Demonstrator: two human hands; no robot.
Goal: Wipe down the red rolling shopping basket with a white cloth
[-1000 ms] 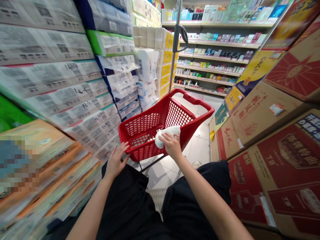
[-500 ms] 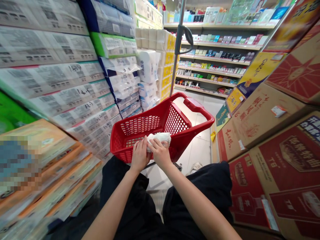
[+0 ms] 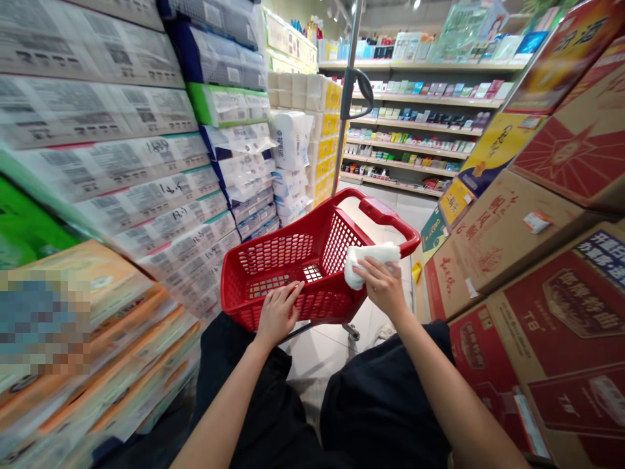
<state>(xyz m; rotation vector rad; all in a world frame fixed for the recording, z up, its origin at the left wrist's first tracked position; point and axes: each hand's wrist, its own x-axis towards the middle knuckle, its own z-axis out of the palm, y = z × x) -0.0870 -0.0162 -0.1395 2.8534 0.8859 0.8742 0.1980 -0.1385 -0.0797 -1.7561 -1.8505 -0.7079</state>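
Note:
A red plastic shopping basket (image 3: 288, 257) on wheels stands in the aisle in front of my knees, with nothing inside it. My left hand (image 3: 277, 314) rests on its near rim, fingers curled over the edge. My right hand (image 3: 384, 284) presses a folded white cloth (image 3: 370, 260) against the basket's right rim, just below the red handle (image 3: 385, 212). A grey pull bar (image 3: 352, 91) rises from the basket's far end.
Stacked packs of tissue and paper rolls (image 3: 146, 169) wall the left side. Cardboard cartons (image 3: 532, 260) are piled on the right. Shelves of small goods (image 3: 420, 124) cross the far end of the narrow tiled aisle (image 3: 390, 202).
My right hand has carried the cloth from the near rim to the right rim. My left hand left the cloth and now holds the near rim. The basket shifted slightly.

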